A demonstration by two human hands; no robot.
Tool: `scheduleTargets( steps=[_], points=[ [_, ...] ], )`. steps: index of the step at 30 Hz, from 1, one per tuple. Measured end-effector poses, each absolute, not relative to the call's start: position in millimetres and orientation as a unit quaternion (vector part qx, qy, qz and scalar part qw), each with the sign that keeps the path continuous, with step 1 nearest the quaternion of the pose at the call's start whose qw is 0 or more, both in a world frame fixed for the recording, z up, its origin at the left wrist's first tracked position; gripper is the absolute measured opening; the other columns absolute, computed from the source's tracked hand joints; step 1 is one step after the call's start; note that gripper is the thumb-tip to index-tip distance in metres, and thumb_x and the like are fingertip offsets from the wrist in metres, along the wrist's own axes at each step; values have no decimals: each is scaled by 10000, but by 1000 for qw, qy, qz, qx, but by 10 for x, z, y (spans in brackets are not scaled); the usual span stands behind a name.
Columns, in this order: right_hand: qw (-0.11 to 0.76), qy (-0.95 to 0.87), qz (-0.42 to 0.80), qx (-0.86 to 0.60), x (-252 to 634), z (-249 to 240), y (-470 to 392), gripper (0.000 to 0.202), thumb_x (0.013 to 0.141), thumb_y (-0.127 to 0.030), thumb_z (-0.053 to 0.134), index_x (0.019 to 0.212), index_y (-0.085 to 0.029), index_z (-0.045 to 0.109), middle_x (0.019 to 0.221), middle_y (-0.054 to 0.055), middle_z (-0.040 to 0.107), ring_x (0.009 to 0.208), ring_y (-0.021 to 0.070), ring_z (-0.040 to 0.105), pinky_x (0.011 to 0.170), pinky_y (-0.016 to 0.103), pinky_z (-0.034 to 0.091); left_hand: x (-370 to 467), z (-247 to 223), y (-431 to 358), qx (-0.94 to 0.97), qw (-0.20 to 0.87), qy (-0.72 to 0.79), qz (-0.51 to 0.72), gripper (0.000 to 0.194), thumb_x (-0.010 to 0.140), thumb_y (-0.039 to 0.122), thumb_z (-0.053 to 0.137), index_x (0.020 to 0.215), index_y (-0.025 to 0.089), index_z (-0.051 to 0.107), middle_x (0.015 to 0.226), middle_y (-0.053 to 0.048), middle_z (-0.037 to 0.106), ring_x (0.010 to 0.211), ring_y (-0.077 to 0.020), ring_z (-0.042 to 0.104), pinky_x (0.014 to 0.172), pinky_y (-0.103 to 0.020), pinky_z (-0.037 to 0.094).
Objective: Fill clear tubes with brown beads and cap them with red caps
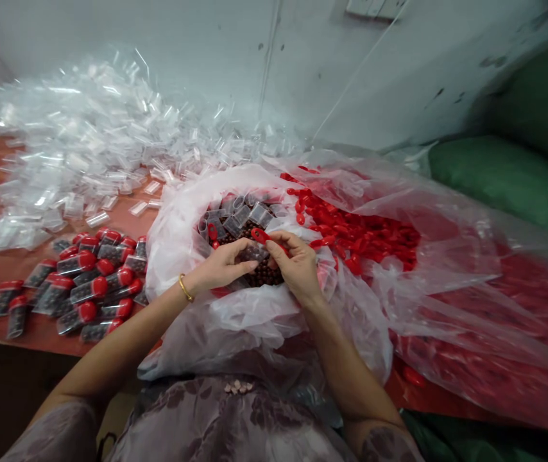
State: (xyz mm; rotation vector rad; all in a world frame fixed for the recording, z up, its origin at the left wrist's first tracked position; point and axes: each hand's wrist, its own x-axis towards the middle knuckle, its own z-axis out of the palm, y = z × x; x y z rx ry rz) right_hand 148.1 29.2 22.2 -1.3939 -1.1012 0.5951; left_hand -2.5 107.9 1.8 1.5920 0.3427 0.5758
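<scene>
Over a white plastic bag (168, 237) full of dark brown beads (265, 276), my left hand (228, 263) is closed on a small clear container (253, 253) with dark contents. My right hand (296, 260) pinches a red cap (260, 235) just above and to the right of the container's end. The cap and container look very close; I cannot tell whether they touch. Several clear containers (242, 215) lie on the beads behind my hands, and another red cap (213, 232) lies at the left among them.
Filled containers with red caps (94, 289) are piled on the red-brown table (52, 333) at left. Behind them spreads a heap of clear empty containers (95, 135). Loose red caps (351, 224) fill a clear bag at right, near a green sack (505, 179).
</scene>
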Motion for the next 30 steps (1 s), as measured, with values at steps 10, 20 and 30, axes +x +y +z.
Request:
scheduleTargets(
  steps=[10, 20, 30],
  points=[
    [463, -609, 120, -633, 1581, 278, 178, 270, 867, -276, 521, 1091, -191, 646, 878, 37, 710, 658, 137, 635, 644, 271, 520, -62, 115, 1069, 670, 689, 144, 237, 389, 791, 499, 634, 892, 150, 497, 737, 20, 508, 615, -94, 511, 592, -235, 431],
    [372, -692, -89, -612, 1491, 191, 125, 344, 913, -209, 465, 1210, -223, 636, 949, 76, 746, 777, 195, 691, 754, 322, 548, -76, 79, 1065, 699, 629, 185, 286, 372, 808, 515, 600, 905, 160, 548, 685, 20, 511, 652, -108, 476, 622, -227, 402],
    [340, -735, -82, -581, 1492, 250, 100, 328, 872, -209, 497, 1145, -169, 674, 785, 93, 731, 654, 194, 656, 652, 317, 529, -81, 168, 1079, 687, 643, 203, 271, 375, 724, 480, 668, 828, 134, 570, 730, 13, 533, 656, -100, 462, 600, -214, 385]
  ],
)
